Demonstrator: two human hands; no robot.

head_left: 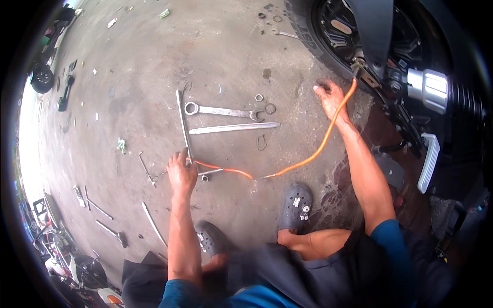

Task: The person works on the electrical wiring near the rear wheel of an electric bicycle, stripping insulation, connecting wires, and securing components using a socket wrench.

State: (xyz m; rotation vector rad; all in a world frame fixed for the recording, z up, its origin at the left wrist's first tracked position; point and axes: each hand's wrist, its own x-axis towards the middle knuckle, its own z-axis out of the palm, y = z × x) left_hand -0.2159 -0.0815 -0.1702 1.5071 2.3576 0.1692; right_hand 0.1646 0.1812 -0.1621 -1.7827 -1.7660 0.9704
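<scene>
My left hand (182, 173) is low over the floor, its fingers closed round a long thin metal rod (183, 120) that looks like part of a T-handle wrench. Beside that hand is a short bar with a socket end (205, 178). My right hand (331, 100) hovers by the motorcycle tyre (318, 49), thumb apart and fingers loosely bent, with nothing visible in it. An orange cable (321, 149) runs from the wheel axle area past my right wrist and down toward my left hand. A large combination wrench (221, 110) and a flat metal bar (233, 128) lie between my hands.
Rings (270, 108), a small spanner (285, 34) and several loose tools lie about the concrete floor (128, 66). A hammer-like tool (112, 232) is at lower left. The motorcycle's shock absorber (427, 90) and footrest (428, 163) are on the right, with parked motorcycles (77, 267) at lower left.
</scene>
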